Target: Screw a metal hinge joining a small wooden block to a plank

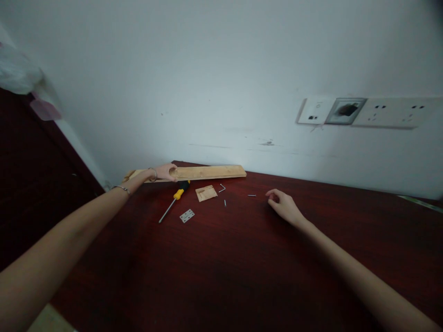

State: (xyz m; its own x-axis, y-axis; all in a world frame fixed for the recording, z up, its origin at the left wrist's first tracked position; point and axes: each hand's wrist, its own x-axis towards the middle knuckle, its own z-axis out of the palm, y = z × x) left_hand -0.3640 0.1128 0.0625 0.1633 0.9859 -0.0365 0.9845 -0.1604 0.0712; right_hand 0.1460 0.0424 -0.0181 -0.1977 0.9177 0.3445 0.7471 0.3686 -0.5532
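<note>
My left hand (167, 172) is closed on a long pale wooden board (211, 172) lying along the wall at the back of the table. Just below that hand lies a screwdriver (177, 194) with a yellow and black handle, its tip toward me. Beside it are a flat metal hinge (187, 216) and a small piece of wood (206, 193). A bent L-shaped metal piece (222, 188) and two screws, one upright in view (224, 203) and one sideways (252, 195), lie farther right. My right hand (284, 205) rests on the tabletop near the sideways screw, fingers loosely curled, nothing visible in them.
The dark red wooden table (221, 267) meets a white wall (207, 83). A row of sockets and switches (380, 113) is fixed on the wall at right. A dark wooden panel (31, 170) and a whitish plastic bag (17, 69) stand at the left.
</note>
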